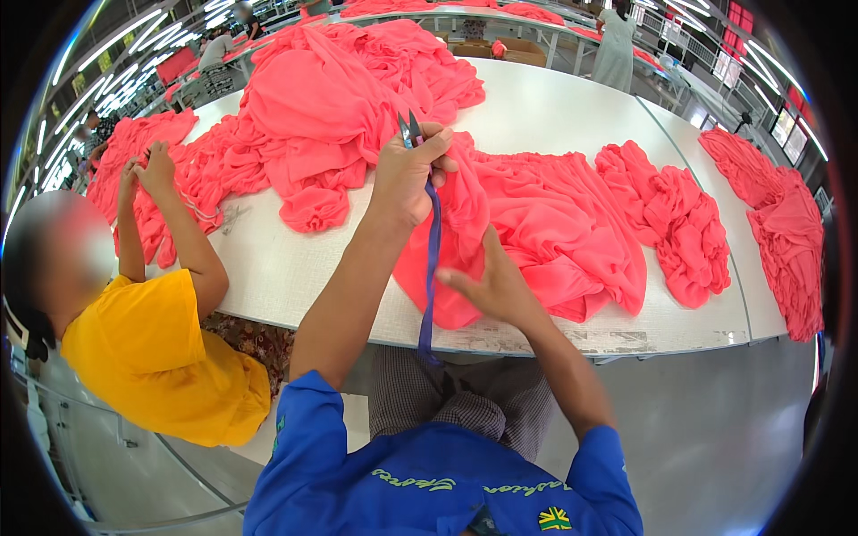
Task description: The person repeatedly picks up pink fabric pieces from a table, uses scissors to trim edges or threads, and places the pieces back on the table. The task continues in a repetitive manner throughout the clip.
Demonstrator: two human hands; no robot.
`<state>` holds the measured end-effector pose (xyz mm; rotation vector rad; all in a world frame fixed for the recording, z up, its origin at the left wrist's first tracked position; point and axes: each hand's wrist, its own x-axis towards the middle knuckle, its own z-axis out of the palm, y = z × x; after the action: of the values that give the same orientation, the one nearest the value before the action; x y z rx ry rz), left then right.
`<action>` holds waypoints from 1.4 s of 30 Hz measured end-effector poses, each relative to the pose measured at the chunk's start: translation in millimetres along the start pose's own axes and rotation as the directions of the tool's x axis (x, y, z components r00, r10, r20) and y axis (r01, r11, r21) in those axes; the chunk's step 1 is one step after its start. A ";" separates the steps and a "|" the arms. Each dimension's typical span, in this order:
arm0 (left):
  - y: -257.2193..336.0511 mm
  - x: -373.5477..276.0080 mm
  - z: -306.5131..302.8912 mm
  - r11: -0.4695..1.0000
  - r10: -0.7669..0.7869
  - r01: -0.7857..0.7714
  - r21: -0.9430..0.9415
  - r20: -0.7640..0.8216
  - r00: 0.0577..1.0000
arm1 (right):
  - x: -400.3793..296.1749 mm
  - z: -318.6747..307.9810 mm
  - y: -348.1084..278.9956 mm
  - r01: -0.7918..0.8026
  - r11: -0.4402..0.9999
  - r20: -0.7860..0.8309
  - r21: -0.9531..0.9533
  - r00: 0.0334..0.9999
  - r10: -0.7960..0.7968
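Observation:
My left hand [410, 174] is raised over the table, closed around thread snips [410, 130] whose two blades point up, slightly apart. A blue-violet ribbon [432, 268] hangs from the snips down past the table's edge. The fingertips of this hand are also beside a coral fabric garment [549, 228]; whether they pinch it I cannot tell. My right hand [493, 285] is at the garment's lower left part, thumb and fingers spread, with the fingertips close to the cloth. The garment has a gathered upper edge and lies spread across the table.
A large coral fabric heap [322, 100] rises on the pale table [543, 107]. Bunched coral garments [677, 221] lie to the right, with another pile [784, 228] beyond the table seam. A co-worker in a yellow shirt [147, 348] sits at left, handling coral cloth. Other people stand farther back.

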<state>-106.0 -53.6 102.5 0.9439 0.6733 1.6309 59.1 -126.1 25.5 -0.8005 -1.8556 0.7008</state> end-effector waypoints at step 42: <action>-61.5 -13.5 -45.7 0.960 -0.216 0.176 0.218 0.176 0.960 | 28.4 -19.9 51.9 0.020 0.996 -0.127 -0.089 0.991 -0.032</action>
<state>-111.8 -49.0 25.1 1.1312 0.7781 1.2907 79.8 -69.5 9.3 -0.8564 -1.7874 0.5416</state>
